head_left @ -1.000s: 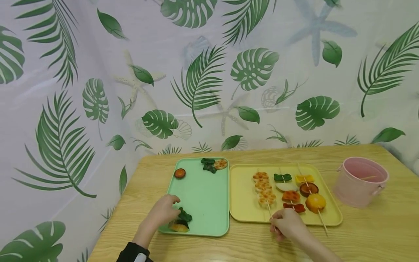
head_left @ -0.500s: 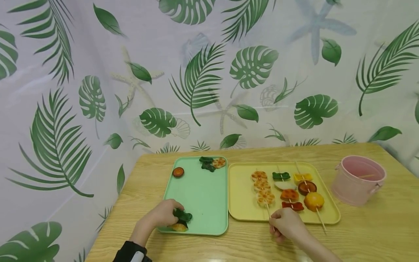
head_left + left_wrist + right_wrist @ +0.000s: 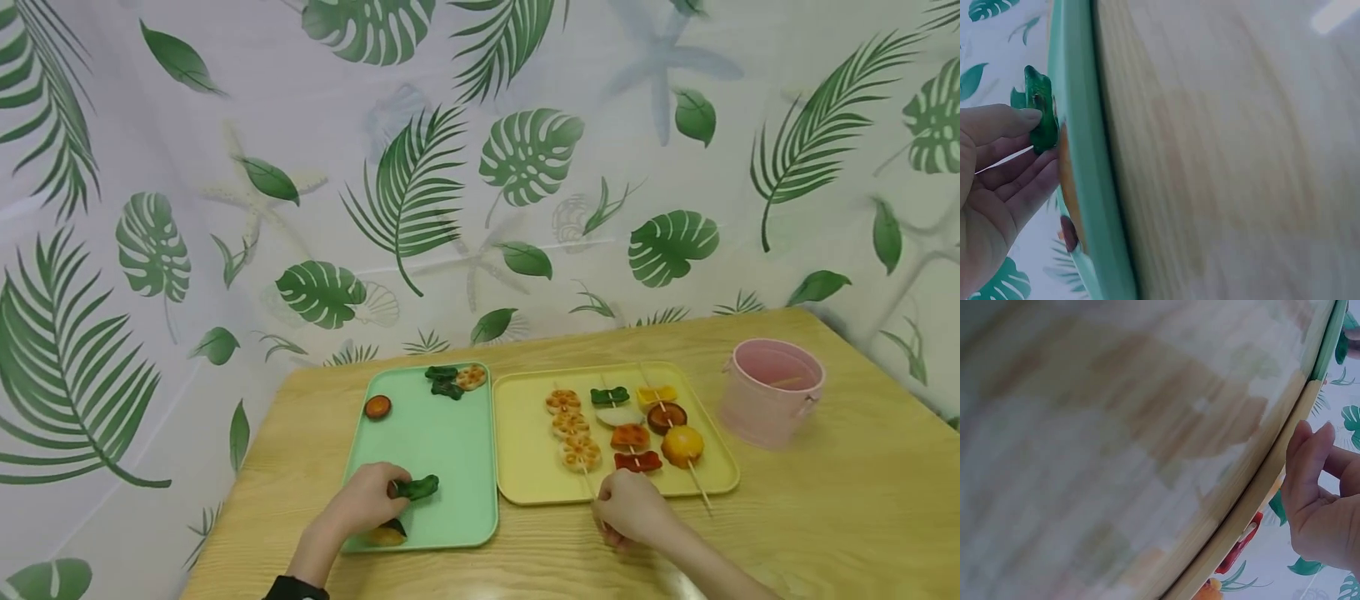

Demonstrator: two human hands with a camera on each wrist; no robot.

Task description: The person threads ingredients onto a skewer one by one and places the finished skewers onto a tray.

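In the head view my left hand (image 3: 358, 502) is over the near left part of the green tray (image 3: 450, 442). Its thumb and fingers pinch a toy green pepper piece (image 3: 1041, 112), which the left wrist view shows upright between them. A yellow slice with dark rind (image 3: 386, 534) lies just below that hand. My right hand (image 3: 636, 507), at the near edge of the yellow tray (image 3: 521, 467), holds the bare lower end of a wooden skewer (image 3: 587, 482). Toy lotus root slices (image 3: 579, 452) are threaded on this skewer, which lies on the yellow tray.
Two more loaded skewers lie on the yellow tray, one with a red piece (image 3: 637, 462), the other with a yellow round (image 3: 682, 446). A brown round slice (image 3: 377, 407), dark green pieces (image 3: 447, 389) and a lotus root slice (image 3: 472, 377) sit far on the green tray. A pink bucket (image 3: 772, 396) stands right.
My left hand has come down onto the green pepper piece, taken hold of it and shifted it off the yellow slice. The right hand keeps its hold on the skewer. The head view has turned right.
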